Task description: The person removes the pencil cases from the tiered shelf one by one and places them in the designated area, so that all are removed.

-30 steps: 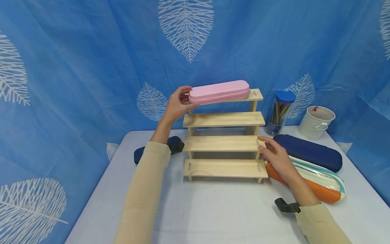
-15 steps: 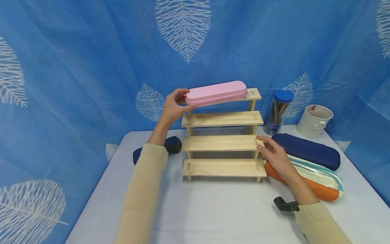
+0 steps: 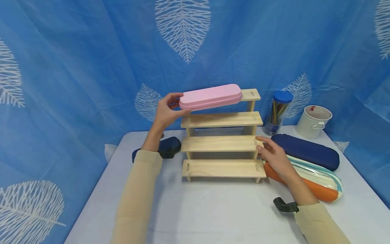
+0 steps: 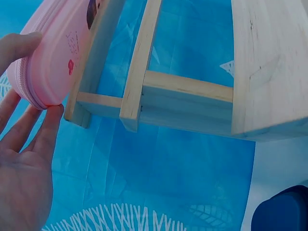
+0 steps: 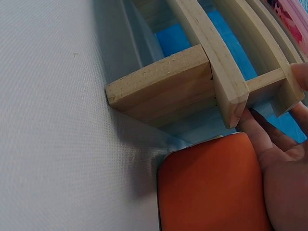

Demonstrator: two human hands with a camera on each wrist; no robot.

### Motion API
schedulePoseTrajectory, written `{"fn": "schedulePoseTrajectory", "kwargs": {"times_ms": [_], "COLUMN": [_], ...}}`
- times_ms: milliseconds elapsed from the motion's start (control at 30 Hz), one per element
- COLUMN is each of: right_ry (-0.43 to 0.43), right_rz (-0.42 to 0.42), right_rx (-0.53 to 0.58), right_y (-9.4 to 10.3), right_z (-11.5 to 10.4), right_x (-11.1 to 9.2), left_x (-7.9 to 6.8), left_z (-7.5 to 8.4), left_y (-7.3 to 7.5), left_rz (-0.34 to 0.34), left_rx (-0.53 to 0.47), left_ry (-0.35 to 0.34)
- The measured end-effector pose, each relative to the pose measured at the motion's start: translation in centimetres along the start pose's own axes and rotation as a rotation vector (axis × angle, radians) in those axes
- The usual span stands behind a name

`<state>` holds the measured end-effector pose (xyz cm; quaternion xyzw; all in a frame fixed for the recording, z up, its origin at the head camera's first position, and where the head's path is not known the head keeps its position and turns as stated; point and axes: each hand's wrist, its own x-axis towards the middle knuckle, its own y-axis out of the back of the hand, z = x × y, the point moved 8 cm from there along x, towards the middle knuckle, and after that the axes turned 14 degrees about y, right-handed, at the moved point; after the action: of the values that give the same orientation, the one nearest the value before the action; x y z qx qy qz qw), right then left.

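Observation:
A pink zippered pencil case point(image 3: 211, 96) is pinched at its left end by my left hand point(image 3: 166, 111), thumb in front and fingers behind. It slants across the top step of a light wooden four-step display shelf point(image 3: 219, 143), its right end higher; I cannot tell whether it touches the wood. In the left wrist view, the case's zip point(image 4: 24, 84) and printed underside show beside the top board. My right hand point(image 3: 275, 158) holds the right end of a lower step. The right wrist view shows its thumb and fingers around that board point(image 5: 284, 89).
Right of the shelf lie a navy pencil case point(image 3: 306, 151) and an orange, cream and clear case point(image 3: 317, 176). Behind them stand a blue-lidded jar of pencils point(image 3: 276, 113) and a white bucket point(image 3: 313, 122). Another navy case point(image 3: 169, 145) lies left, partly behind the left arm.
My left hand has drawn the pink pencil case left and slightly down toward me, baring more of the top step's right end. The right hand keeps its hold on the shelf.

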<state>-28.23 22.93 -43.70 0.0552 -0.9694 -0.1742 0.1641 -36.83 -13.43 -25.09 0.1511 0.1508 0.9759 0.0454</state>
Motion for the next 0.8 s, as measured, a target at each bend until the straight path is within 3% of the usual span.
{"fn": "schedulePoseTrajectory", "kwargs": {"times_ms": [400, 800], "right_ry": [0.008, 0.01], "right_rz": [0.0, 0.005], "right_rx": [0.021, 0.037], "right_y": [0.3, 0.2], "right_z": [-0.5, -0.1], "right_x": [-0.2, -0.1], "left_x": [-1.4, -3.0], "left_z": [-0.3, -2.3], "left_y": [1.6, 3.5], "left_rz": [0.046, 0.095], "left_rx": [-0.024, -0.122], "left_ry": [-0.05, 0.0]}}
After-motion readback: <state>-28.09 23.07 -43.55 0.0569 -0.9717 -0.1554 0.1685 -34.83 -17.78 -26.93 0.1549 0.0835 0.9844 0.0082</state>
